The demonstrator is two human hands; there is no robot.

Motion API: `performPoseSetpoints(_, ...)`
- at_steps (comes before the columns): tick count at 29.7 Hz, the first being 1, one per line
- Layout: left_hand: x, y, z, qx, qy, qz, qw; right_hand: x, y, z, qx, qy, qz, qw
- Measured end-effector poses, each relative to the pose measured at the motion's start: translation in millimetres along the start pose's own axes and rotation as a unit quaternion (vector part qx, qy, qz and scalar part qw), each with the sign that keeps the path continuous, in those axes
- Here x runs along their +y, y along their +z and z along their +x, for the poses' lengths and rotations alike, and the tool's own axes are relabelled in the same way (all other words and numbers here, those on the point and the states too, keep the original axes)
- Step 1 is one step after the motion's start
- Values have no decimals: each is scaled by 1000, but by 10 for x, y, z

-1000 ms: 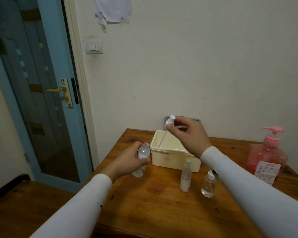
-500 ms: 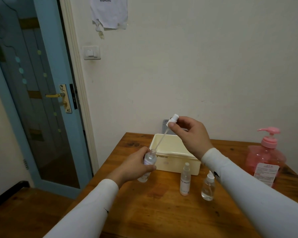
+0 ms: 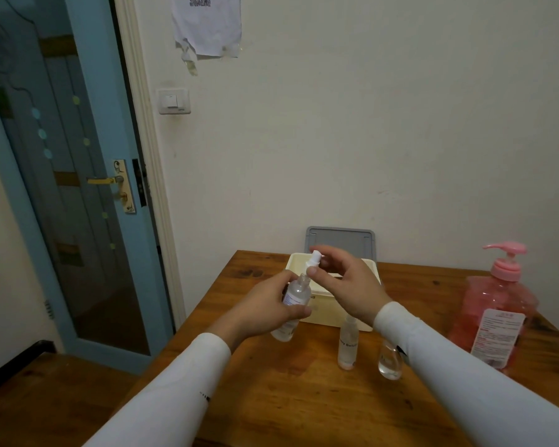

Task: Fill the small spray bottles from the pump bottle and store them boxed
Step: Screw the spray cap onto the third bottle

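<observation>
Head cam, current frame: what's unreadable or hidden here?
- Inside of the cream box: hidden by both hands.
- Tops of the two standing spray bottles: covered by the right forearm.
- Pump bottle label: text too small.
- Spray head seating on the held bottle: right hand motion-blurred.
- Held bottle's fill level: left hand covers it.

A small clear spray bottle [image 3: 293,295] is held tilted above the wooden table, its threaded neck uncovered, with its white spray head [image 3: 314,260] poised just over the opening. Two more small bottles stand upright on the table: a slim frosted one [image 3: 348,346] and a rounder clear one [image 3: 390,361] beside it. Behind them sits an open cream box [image 3: 323,312], and the pink pump bottle [image 3: 494,312] stands well apart at the right.
</observation>
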State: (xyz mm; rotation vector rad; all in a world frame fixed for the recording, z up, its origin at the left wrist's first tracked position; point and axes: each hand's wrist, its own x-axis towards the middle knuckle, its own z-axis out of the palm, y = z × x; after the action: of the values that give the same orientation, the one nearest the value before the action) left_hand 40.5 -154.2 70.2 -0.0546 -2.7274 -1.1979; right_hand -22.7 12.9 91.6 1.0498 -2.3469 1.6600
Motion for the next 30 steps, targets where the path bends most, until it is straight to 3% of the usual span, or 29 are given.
performPoseSetpoints(10, 59, 18, 47, -24, 11, 27, 999, 43, -164, -24, -73, 25, -14, 997)
performPoseSetpoints(19, 183, 103, 74, -45, 30, 61, 997, -51, -364, 33, -128, 7, -206, 970)
performPoseSetpoints(24, 240, 153, 81, -56, 43, 63, 995, -41, -368, 19, -105, 21, -254, 961)
performPoseSetpoints(30, 295, 166, 105, -65, 46, 70, 994, -17, -328, -1, -62, 23, -236, 970)
